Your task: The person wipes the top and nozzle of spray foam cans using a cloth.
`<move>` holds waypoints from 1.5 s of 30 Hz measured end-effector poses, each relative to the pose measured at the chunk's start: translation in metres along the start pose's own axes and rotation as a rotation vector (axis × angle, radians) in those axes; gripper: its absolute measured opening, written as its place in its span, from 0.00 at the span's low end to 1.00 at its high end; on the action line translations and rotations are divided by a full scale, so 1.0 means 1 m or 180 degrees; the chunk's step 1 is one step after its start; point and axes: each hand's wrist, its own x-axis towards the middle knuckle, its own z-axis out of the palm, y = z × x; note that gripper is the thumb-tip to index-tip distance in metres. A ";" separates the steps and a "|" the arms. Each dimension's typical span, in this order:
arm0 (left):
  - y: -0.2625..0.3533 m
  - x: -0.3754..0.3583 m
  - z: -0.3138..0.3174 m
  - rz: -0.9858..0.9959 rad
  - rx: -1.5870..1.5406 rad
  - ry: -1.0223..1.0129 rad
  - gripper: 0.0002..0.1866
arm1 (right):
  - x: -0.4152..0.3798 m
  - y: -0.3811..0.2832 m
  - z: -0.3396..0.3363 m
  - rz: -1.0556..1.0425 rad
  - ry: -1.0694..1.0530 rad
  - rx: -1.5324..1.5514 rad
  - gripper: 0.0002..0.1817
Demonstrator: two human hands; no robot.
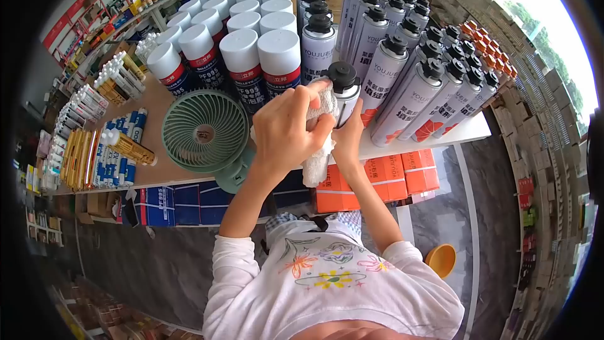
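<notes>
My left hand is closed around a whitish cloth, pressed against the side of a spray can with a black cap. My right hand grips that same can low on its body, its fingers partly hidden behind it. The can is upright, close to the front edge of the table. Rows of similar grey-white cans stand to the right. On the left are white-capped cans with red and dark blue labels. A green desk fan sits beside my left forearm.
Sealant tubes lie stacked on the table's left part. Orange boxes and blue boxes sit below the tabletop. A yellow bowl is on the floor at right. Shelves of goods line the background.
</notes>
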 end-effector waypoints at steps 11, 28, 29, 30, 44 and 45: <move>-0.012 0.010 -0.018 0.0605 -0.1063 -0.0167 0.17 | -0.007 -0.018 0.005 -0.0019 0.0201 -0.0063 0.40; -0.009 0.026 -0.021 0.0090 -0.0441 -0.0671 0.19 | -0.009 -0.020 0.005 -0.0049 0.0252 -0.0183 0.40; -0.013 0.025 -0.020 -0.0009 -0.0400 -0.0546 0.18 | -0.011 -0.028 0.004 0.0083 0.0223 -0.0274 0.40; -0.020 0.023 -0.018 -0.0068 -0.0228 -0.0549 0.16 | -0.012 -0.028 0.001 0.0181 0.0150 -0.0182 0.41; -0.006 0.027 -0.015 0.0562 -0.0259 -0.0521 0.18 | -0.005 0.001 0.012 0.0127 0.0398 0.0092 0.38; -0.008 0.027 -0.014 0.0499 -0.0349 -0.0492 0.18 | -0.005 0.001 0.011 0.0029 0.0418 0.0009 0.38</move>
